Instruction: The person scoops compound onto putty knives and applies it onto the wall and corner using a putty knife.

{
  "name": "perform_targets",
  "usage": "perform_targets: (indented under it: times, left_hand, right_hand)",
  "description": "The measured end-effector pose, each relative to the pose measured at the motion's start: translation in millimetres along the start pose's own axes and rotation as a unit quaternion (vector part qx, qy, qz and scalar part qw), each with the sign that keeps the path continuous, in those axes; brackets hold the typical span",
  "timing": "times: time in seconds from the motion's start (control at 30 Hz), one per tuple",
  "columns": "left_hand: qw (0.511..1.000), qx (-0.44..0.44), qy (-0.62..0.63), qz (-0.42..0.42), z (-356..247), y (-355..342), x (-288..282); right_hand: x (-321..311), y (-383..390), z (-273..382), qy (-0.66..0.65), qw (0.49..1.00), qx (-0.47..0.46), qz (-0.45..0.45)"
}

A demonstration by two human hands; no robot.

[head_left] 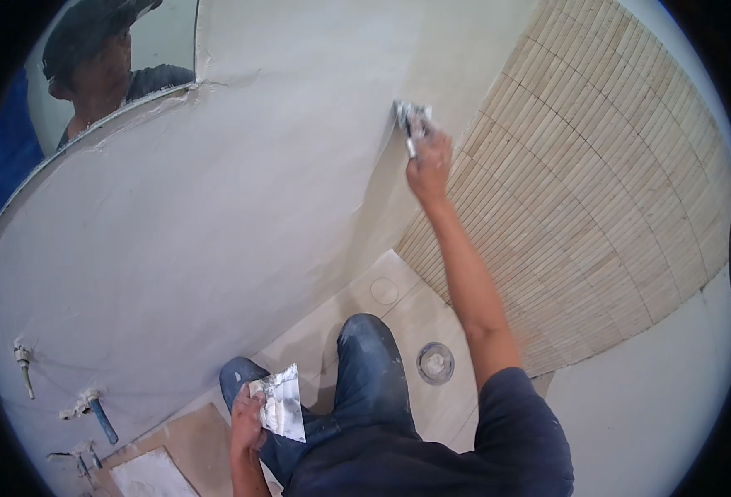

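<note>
Where the picture begins at the left, a mirror (125, 50) hangs at the top of a plastered wall (216, 215), its edge ragged with filler, and it reflects a person in a dark cap. Below it, low on the same wall, a white pipe stub (23, 358) sticks out, and just to its right sit blue-capped pipe stubs (100, 418) ringed with dried plaster. At the bottom edge a flat pale board (152, 475) lies on brown sheeting on the floor.

Next comes the left hand (248, 427), held low in front of the knees, its fingers closed around the edge of a broad putty knife (281, 403) whose metal blade is smeared with white filler and faces up. Behind it are the person's legs in dark, paint-spotted jeans (365, 373), standing on a pale tiled floor (399, 319). A round metal floor drain (436, 363) sits just right of the knee.

Higher up, the right hand (428, 166) is raised at arm's length and gripped shut on the handle of a small putty knife (412, 120), whose filler-coated blade is pressed against the plastered wall close to the inside corner. Right of that corner the adjoining wall is covered in narrow beige mosaic tiles (597, 182), and beyond them is a plain white surface (664, 398).
</note>
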State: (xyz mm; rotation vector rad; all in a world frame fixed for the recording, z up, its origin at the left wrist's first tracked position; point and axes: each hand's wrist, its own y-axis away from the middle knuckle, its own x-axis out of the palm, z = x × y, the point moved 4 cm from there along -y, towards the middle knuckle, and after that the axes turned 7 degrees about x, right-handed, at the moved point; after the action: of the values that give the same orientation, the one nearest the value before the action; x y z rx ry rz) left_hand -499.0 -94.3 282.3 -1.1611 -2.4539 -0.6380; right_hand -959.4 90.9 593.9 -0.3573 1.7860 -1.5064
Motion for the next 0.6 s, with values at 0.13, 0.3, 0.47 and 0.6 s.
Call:
perform_targets:
  times: [0.13, 0.3, 0.47, 0.6]
  left_hand:
    - [0.999, -0.006, 0.016, 0.038, 2.7, 1.7, -11.8]
    - [0.996, -0.026, 0.030, 0.077, 0.0, -6.0, 24.5]
    - [0.998, -0.023, 0.014, 0.058, -3.6, 2.9, 0.5]
    - [0.998, -0.025, 0.031, 0.051, 2.0, -2.0, 14.7]
  right_hand:
    - [54.5, 104.9, 27.7, -0.069, 0.992, 0.106, 0.024]
    - [120.8, 249.7, 64.8, -0.048, 0.920, 0.383, 0.063]
    - [90.2, 326.9, 181.8, -0.230, 0.859, 0.429, 0.159]
    - [105.6, 370.3, 96.6, -0.358, 0.627, 0.690, 0.055]
